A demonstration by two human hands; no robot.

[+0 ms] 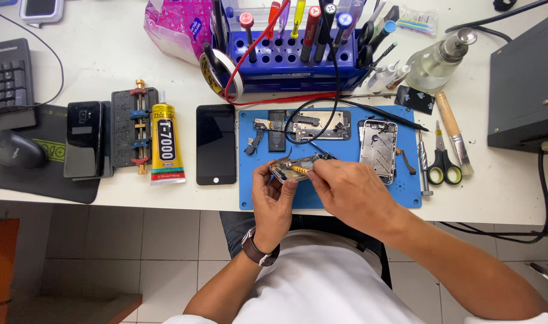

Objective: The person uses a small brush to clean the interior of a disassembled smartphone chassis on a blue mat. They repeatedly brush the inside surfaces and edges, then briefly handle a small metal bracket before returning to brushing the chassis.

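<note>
The left hand point(274, 201) grips a small phone part point(290, 168), a thin metal frame or board, by its near edge, fingers closed around it and holding it just above the blue work mat point(400, 195). The right hand point(346, 189) is pinched shut on a small tool with a yellow grip point(300, 171), its tip resting on the part. Both hands meet at the front middle of the mat, touching or nearly touching.

Handling judgement: the part looks light, thin and rigid, but fragile. Bare metal edges are likely to be slippery and sharp. Any flat ribbon cables on it would tear under a pull. Hold it by the outer edges only, as the left hand does now, and keep pressure off the centre. The tool should bear straight down; a sideways slip could scratch the part.

Other items on the mat:
- an opened silver phone shell point(379, 150), to the right of the hands;
- a second stripped phone body point(322, 125), behind the hands, with a black cable point(337, 78) looped over it.

Off the mat:
- a black phone screen point(215, 144), just left of the mat;
- a yellow glue tube point(166, 144), further left;
- scissors point(445, 162), to the right;
- a blue tool rack point(292, 60), behind.
</note>
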